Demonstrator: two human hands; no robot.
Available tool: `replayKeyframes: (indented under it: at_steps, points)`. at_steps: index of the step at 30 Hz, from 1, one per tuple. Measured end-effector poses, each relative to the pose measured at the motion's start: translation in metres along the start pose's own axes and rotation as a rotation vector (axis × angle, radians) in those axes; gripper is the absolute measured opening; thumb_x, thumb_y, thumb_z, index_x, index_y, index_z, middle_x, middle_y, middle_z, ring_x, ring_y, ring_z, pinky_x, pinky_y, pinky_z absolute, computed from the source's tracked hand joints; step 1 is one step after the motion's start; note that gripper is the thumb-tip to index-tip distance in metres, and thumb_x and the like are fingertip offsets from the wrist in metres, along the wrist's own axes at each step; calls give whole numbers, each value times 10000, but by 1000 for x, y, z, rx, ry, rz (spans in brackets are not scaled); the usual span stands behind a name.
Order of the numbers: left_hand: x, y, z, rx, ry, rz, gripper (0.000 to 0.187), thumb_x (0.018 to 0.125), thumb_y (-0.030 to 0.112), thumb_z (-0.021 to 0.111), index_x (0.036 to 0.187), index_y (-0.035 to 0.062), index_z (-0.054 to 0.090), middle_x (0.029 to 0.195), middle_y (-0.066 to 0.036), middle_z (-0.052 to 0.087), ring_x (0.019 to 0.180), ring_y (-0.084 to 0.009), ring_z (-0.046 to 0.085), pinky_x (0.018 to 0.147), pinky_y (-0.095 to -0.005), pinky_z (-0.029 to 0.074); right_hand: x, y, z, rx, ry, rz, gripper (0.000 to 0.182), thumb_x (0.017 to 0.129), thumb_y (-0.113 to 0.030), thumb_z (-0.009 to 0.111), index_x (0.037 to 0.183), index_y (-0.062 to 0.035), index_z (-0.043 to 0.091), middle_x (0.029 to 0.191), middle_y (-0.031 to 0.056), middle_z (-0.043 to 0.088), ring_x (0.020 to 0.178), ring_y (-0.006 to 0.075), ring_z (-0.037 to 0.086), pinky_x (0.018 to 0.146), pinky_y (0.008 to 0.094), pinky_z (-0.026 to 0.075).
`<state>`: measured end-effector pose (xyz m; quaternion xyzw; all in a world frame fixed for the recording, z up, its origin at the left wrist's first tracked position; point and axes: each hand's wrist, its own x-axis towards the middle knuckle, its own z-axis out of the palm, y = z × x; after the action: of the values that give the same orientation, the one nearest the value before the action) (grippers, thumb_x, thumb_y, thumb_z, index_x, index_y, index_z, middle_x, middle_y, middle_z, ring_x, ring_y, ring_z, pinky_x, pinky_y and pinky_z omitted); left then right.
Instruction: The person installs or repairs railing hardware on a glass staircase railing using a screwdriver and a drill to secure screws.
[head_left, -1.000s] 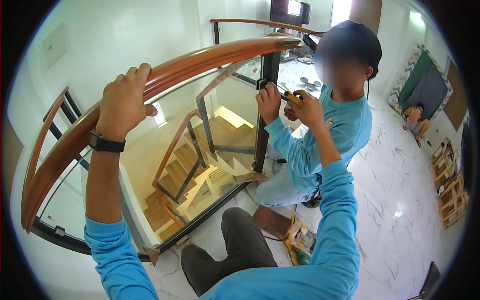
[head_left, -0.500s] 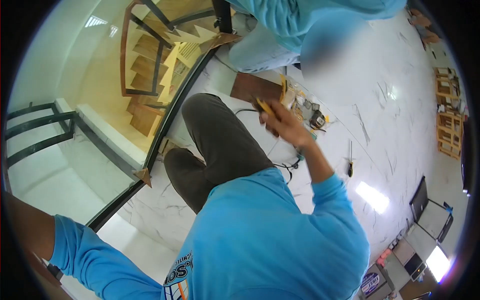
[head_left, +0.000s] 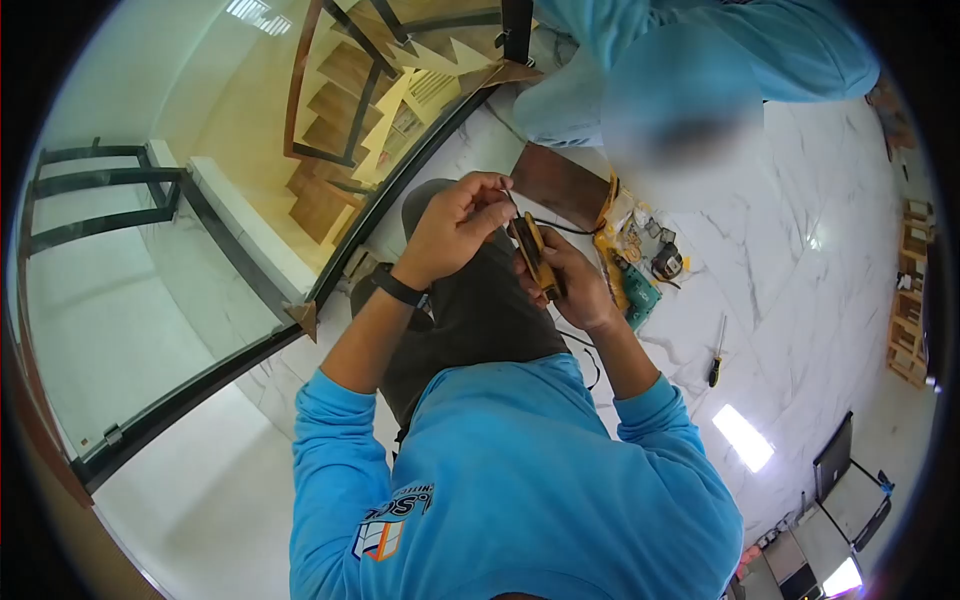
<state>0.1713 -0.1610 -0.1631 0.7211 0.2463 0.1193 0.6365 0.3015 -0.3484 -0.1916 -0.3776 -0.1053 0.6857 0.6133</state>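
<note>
My right hand (head_left: 578, 280) is closed around a yellow-and-black folding tool (head_left: 534, 258), held slanted above my thigh. Its exact kind is hard to make out. My left hand (head_left: 458, 228) is at the tool's upper end, thumb and fingers pinched on a thin dark piece that sticks out there. A black band circles the left wrist. Beyond the right hand, a green power tool (head_left: 640, 298) lies on the floor beside a yellow bag or case (head_left: 610, 262) and a tape measure (head_left: 667, 262).
A brown board (head_left: 560, 185) lies ahead. A screwdriver (head_left: 717, 352) rests on the marble floor at right. Another person in a blue sleeve (head_left: 800, 50) sits close by, opposite me. Along the left runs a black-framed glass edge (head_left: 250, 375), with stairs (head_left: 345, 110) below.
My left hand has come in from the far lower left to meet the tool. My right hand has lowered it toward my body. The view has shifted slightly.
</note>
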Motion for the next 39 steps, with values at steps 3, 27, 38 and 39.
replayKeyframes:
  at_steps: [3, 27, 38, 39]
  points:
    - [-19, -10, 12, -174, 106, 20, 309, 979, 116, 706, 1253, 10, 612, 1055, -38, 657, 915, -86, 607, 833, -263, 531, -4, 8, 13, -32, -29, -11, 383, 1032, -240, 394, 1351, -37, 455, 987, 83, 573, 762, 132, 535, 633, 281, 453]
    - [-130, 4, -6, 420, -173, 161, 1099, 710, 248, 839, 1546, -17, 178, 1232, -239, 626, 1119, -455, 642, 959, -453, 532, -47, 95, 87, -492, 176, -130, 353, 1091, -238, 386, 1374, -32, 345, 1011, 90, 564, 728, 158, 591, 672, 292, 510]
    - [-149, 15, -19, 533, -85, 272, 1118, 676, 322, 871, 1522, -23, 226, 1173, -212, 647, 949, -427, 686, 813, -455, 570, -56, 88, 106, -434, 152, -85, 309, 1083, -223, 356, 1345, -61, 365, 1018, 90, 571, 720, 159, 593, 650, 304, 521]
    - [-151, 12, -20, 541, -75, 299, 1115, 672, 338, 876, 1513, -26, 241, 1167, -206, 652, 955, -422, 687, 815, -452, 570, -56, 90, 107, -416, 161, -73, 312, 1080, -227, 355, 1343, -59, 366, 1017, 90, 573, 720, 160, 593, 651, 306, 523]
